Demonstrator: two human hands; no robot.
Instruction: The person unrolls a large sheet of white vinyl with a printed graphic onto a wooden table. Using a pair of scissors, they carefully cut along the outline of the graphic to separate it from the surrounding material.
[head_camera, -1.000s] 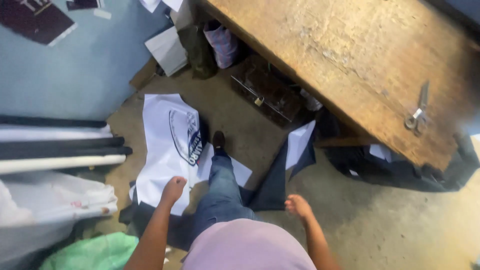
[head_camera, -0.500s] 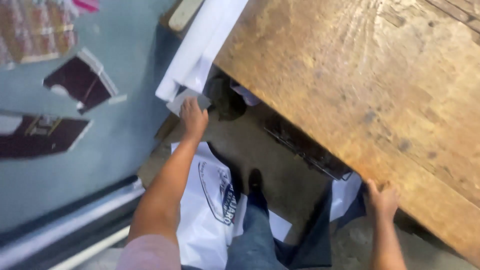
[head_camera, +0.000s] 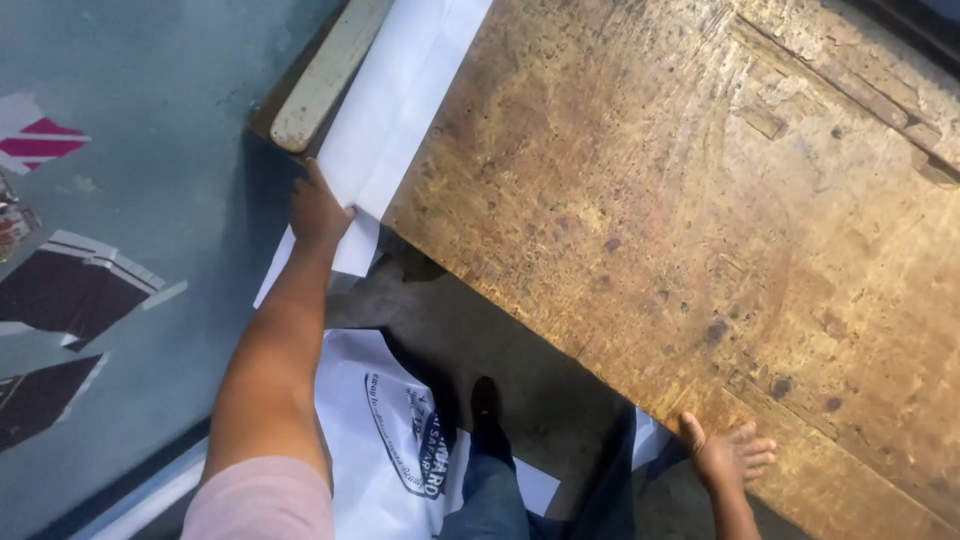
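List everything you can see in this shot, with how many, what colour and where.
Wooden table: one, worn brown, upper right.
White sheet: one, white, along the table's left edge.
Wooden plank: one, pale, top centre-left.
Printed white bag: one, white with dark print, on the floor.
Wall: one, blue-grey with paper patches, left.
Shoe: one, black, floor.
Left hand: on the white sheet's lower end.
Right hand: on the table's near edge.

Table (head_camera: 700, 220): worn wood, rough, stained, matt. Sheet (head_camera: 400, 100): smooth white paper. Bag (head_camera: 385, 430): white printed plastic, slightly glossy.
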